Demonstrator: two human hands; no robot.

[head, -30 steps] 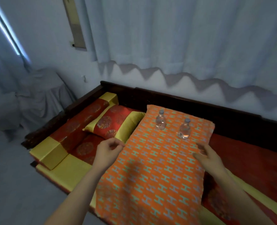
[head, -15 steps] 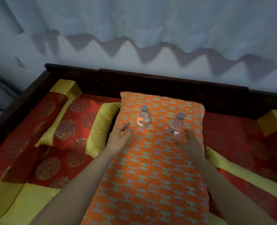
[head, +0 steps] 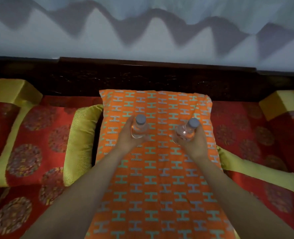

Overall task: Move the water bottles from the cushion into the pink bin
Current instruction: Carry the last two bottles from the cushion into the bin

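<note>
Orange H-patterned cushion [head: 153, 178]; left hand [head: 127, 137] wrapped round clear plastic left bottle [head: 139, 127], right hand [head: 193, 140] round tilted right bottle [head: 186, 131].

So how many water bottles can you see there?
2. The left bottle stands on the orange cushion with the left hand around it; the right bottle, tilted, is in the right hand. None seems hidden.
</note>
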